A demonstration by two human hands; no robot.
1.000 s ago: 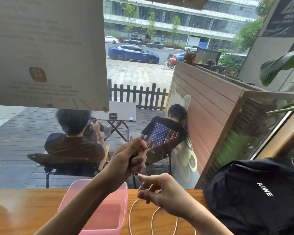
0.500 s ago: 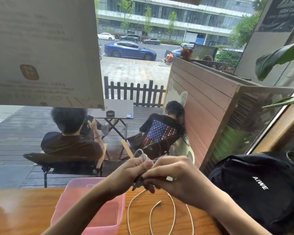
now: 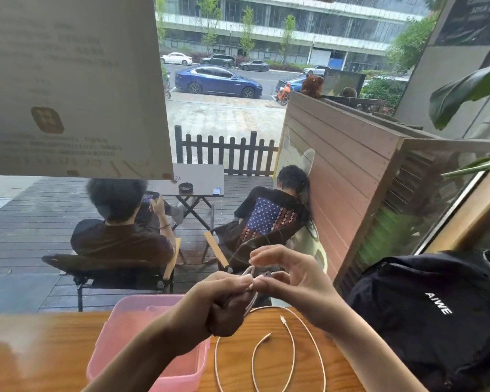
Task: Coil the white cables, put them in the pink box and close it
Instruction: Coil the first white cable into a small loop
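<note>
A: Coiling is judged in hand; a white cable (image 3: 251, 281) is pinched in the closed left hand (image 3: 224, 304); the right hand (image 3: 292, 281) is spread open, thumb against the loops.

B: Noted; slack is left on the wooden table (image 3: 54, 349), beside the open pink box (image 3: 130, 321); further wraps are required before boxing.

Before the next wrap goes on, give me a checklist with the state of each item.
1. Left hand grips the coil: ok, fist closed around the white cable.
2. Right hand on the cable: cannot tell, fingers spread, thumb near the loop.
3. Slack free on the wooden table: ok, loose curves with no knot seen.
4. Connector end in sight: ok, lying on the table.
5. Pink box open and ready: ok, no lid on it.
6. Black backpack off the cable: ok, beside it.
</note>
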